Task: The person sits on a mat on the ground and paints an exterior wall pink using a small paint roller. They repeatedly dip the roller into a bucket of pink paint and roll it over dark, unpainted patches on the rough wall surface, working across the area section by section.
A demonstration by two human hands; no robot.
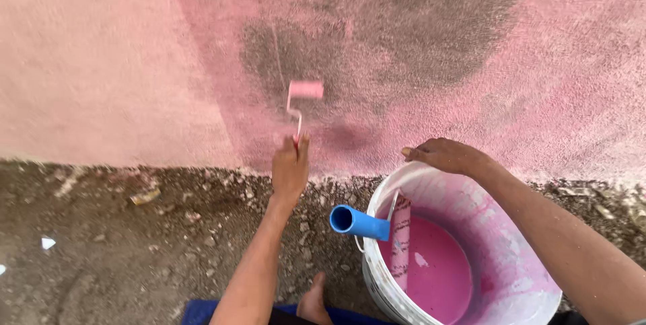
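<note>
Two bare hands work low over rough ground (134,244) of dirt and small stones, which meets a coarse plaster wall (101,62). Nearest to the camera lies a strip of blue cloth (202,311), with a bare foot (313,301) resting at its edge. Just to the right stands a white bucket (521,305) with pink paint (437,271) inside. A big roller (398,231) with a blue handle leans on the bucket's rim, its sleeve dipped in the paint. The right hand (447,155) lies on the far rim of the bucket, fingers bent over the edge. The left hand (291,167) is closed around the handle of a small roller (304,96), thumb up. Its pink sleeve is above the hand and presses on the wall, at the edge of a dark grey patch (404,22) among fresh pink paint.
</note>
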